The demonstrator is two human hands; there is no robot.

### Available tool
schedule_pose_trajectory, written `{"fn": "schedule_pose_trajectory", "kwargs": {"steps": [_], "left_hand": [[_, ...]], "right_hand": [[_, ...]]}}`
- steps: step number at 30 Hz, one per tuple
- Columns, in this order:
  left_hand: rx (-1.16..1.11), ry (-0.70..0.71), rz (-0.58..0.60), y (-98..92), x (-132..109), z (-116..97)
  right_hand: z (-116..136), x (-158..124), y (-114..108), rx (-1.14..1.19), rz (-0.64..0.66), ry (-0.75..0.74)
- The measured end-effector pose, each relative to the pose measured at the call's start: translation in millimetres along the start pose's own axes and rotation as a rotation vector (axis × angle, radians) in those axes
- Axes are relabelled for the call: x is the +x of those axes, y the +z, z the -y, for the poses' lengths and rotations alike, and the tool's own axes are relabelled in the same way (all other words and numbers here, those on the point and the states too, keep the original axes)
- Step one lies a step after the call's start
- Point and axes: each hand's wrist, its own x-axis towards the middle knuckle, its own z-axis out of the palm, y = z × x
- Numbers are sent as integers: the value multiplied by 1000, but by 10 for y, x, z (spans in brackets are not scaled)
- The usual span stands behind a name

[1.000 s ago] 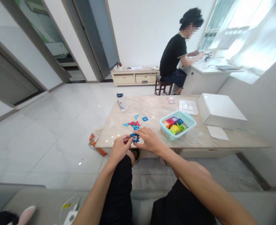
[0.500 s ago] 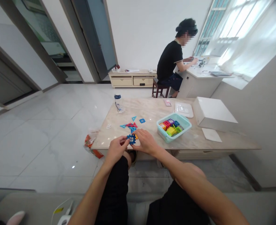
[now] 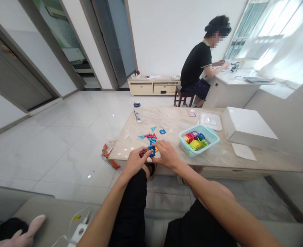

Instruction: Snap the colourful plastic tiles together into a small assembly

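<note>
Near the front edge of the marble-look table [image 3: 125, 151], my left hand [image 3: 136, 160] pinches the left side of a dark blue block piece [image 3: 151, 151]. My right hand [image 3: 166, 154] grips the same piece from the right. A bit of orange shows beside it, partly hidden by my right fingers. Just beyond my hands lie red pieces [image 3: 152, 136], light blue pieces and a separate blue square piece [image 3: 162, 131]. To the right stands a light teal bin [image 3: 186, 150] holding yellow, red, purple, blue and green blocks.
A bottle [image 3: 138, 112] stands at the table's back left. A pink phone [image 3: 191, 113], clear lid [image 3: 211, 121] and white box [image 3: 250, 123] are toward the back and right. A person [image 3: 196, 63] sits at another table behind.
The camera view has shifted, so the table and hands appear further right. The blue piece is turned slightly between my hands, which both keep hold of it.
</note>
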Motion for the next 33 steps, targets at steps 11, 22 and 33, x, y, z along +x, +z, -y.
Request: {"fn": "schedule_pose_trajectory", "kwargs": {"steps": [11, 22, 33], "left_hand": [[11, 38, 85, -58, 20, -120], [-31, 1, 295, -67, 55, -227], [-33, 42, 251, -108, 37, -298]], "right_hand": [[-60, 43, -84, 103, -202, -43], [-87, 45, -141, 114, -232, -153], [-62, 46, -164, 119, -158, -108]]}}
